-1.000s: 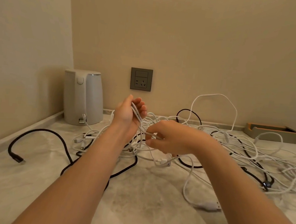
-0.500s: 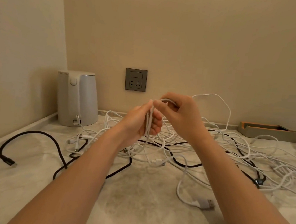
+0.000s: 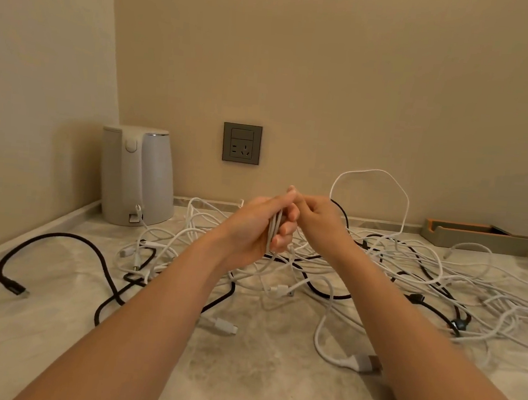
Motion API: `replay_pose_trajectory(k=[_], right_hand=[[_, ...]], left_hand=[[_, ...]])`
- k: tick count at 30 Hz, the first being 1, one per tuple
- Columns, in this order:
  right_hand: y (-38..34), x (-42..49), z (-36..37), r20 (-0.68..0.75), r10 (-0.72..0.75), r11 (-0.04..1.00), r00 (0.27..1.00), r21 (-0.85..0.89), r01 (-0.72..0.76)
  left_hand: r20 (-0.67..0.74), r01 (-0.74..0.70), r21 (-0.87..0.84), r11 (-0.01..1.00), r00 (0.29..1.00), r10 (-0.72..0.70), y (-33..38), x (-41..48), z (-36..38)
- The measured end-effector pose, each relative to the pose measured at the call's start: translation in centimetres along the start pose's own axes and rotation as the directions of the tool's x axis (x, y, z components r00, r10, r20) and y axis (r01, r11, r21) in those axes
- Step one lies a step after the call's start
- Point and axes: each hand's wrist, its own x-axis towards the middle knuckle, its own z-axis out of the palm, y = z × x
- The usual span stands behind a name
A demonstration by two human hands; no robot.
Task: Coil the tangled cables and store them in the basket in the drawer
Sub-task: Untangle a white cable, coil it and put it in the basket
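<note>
The person is leaning over a marbled countertop (image 3: 254, 382), both bare forearms reaching out across it. The left hand (image 3: 250, 230) is gripping a small bundle of white cable (image 3: 274, 230): several strands are running upright side by side through the palm, the fingers are curling round them and the forefinger is pointing up. The right hand (image 3: 320, 224) is pressing in against the left one's fingertips, its own fingers curling inward. From where I am standing I cannot tell whether it is pinching the top of the bundle or only touching it, since its knuckles are hiding the contact. Strands from the bundle are trailing down into the tangle of cables (image 3: 411, 268), which is sprawling over the counter beneath and to the right of the hands, white and black cords crossing one another. One white loop (image 3: 375, 171) is arching up out of the heap against the back wall. A black braided cable (image 3: 59, 237) is snaking away to the left, its plug lying near the counter's left edge, apart from the heap. A white USB plug (image 3: 364, 362) is lying on the counter just beside the right forearm. A white kettle (image 3: 137, 174) is sitting in the back left corner, a grey wall socket (image 3: 241, 143) is showing on the wall to its right, and a shallow tray (image 3: 474, 241) is resting against the back wall at the far right.
</note>
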Motion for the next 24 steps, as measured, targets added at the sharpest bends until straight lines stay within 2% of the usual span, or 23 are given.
replay_pose_trajectory(k=[2,5,9,12,15,17,19,21,22,24], right_hand=[[0.3,0.1,0.5,0.058,0.070,0.997,0.996,0.012,-0.071],[0.4,-0.3,0.7,0.145,0.156,0.982,0.977,-0.130,-0.137],[-0.7,-0.9,0.5,0.281,0.206,0.921,0.937,-0.378,-0.089],[-1.4,-1.0,0.1,0.382,0.306,0.875,0.872,-0.473,-0.100],[-1.5,-1.2,0.1,0.448,0.320,0.833,0.835,-0.552,-0.023],[-1.3,-1.1,0.2,0.463,0.236,0.794,0.854,-0.599,0.106],[-1.3,-1.2,0.5,0.431,-0.019,0.793,0.902,-0.543,0.276],[-1.7,-1.4,0.8,0.330,-0.278,0.819,0.902,-0.410,0.402],[-2.1,-1.5,0.9,0.293,-0.328,0.832,0.898,-0.360,0.421],[-2.5,-1.6,1.0,0.307,-0.328,0.852,0.893,-0.314,0.420]], left_hand=[[-0.037,-0.032,-0.062,0.998,0.999,0.030,0.0,0.1,0.0],[-0.102,-0.081,-0.205,0.975,0.993,0.061,0.2,0.2,-0.3],[-0.195,-0.110,-0.389,0.915,0.980,0.035,0.4,0.5,-0.7],[-0.217,-0.115,-0.524,0.844,0.976,-0.003,0.2,0.5,-0.8],[-0.240,-0.139,-0.579,0.803,0.971,-0.005,0.2,0.7,-1.0],[-0.272,-0.180,-0.609,0.773,0.962,0.010,0.5,0.8,-1.2],[-0.341,-0.259,-0.636,0.727,0.939,0.036,0.9,0.9,-1.6],[-0.431,-0.364,-0.657,0.660,0.900,0.068,1.4,0.7,-2.5],[-0.467,-0.405,-0.659,0.634,0.881,0.078,1.6,0.5,-3.1],[-0.506,-0.442,-0.647,0.621,0.858,0.083,1.7,0.4,-3.7]])
